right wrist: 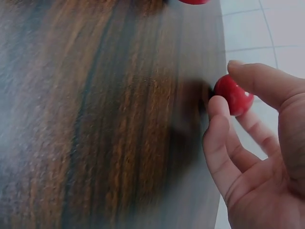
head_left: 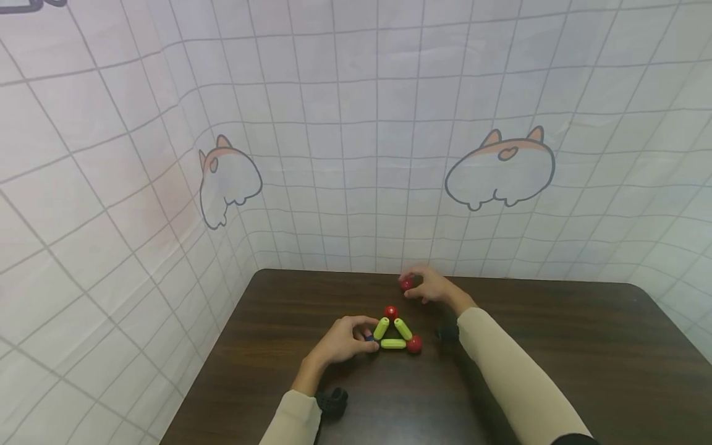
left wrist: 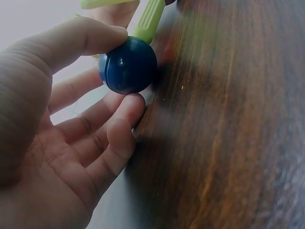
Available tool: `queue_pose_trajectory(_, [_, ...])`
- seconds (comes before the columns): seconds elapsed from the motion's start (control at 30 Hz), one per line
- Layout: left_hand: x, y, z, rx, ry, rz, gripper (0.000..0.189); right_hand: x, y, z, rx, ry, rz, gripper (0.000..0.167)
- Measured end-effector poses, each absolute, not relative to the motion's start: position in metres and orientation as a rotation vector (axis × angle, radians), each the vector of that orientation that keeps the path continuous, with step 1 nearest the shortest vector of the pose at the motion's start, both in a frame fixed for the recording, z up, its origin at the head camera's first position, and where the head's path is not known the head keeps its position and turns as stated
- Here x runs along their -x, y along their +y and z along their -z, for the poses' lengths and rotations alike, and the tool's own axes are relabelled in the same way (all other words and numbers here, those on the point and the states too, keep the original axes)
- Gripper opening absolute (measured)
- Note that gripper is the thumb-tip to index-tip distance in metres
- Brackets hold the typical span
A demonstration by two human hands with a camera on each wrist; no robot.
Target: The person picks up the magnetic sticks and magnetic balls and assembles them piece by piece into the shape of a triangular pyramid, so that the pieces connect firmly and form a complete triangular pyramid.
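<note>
A triangle of three yellow-green rods (head_left: 393, 343) lies on the dark wooden table, with one red ball (head_left: 392, 312) at its far corner and another red ball (head_left: 414, 344) at its right corner. At the left corner is a blue ball (left wrist: 127, 66), pinched between thumb and fingers of my left hand (head_left: 343, 340). A rod end meets this ball in the left wrist view. Close to the table's far edge, my right hand (head_left: 429, 286) holds a separate red ball (right wrist: 233, 95), thumb on one side and curled fingers on the other.
The brown table (head_left: 528, 346) reaches back to a white gridded cloth (head_left: 356, 185) with cartoon animal drawings, which also hangs along the left. Dark wrist-worn devices sit by the left wrist (head_left: 332, 403) and the right wrist (head_left: 447, 334).
</note>
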State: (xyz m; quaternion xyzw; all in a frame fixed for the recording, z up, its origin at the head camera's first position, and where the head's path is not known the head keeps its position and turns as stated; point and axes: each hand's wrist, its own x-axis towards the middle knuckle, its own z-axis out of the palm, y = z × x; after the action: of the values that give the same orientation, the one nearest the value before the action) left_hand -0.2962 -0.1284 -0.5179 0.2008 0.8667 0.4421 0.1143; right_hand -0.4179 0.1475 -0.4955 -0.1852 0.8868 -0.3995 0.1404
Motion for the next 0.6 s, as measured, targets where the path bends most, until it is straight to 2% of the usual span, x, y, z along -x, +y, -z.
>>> queue_pose_trajectory(0.3, [0.295, -0.127, 0.518, -0.601, 2.550, -1.293, 0.045, 0.409, 0.159, 0.500, 0.491, 2.525, 1.152, 0.032])
queue_pose_trajectory(0.6, [0.295, -0.128, 0.517, -0.600, 2.540, -1.304, 0.046, 0.391, 0.173, 0.500, 0.502, 2.557, 1.205, 0.033])
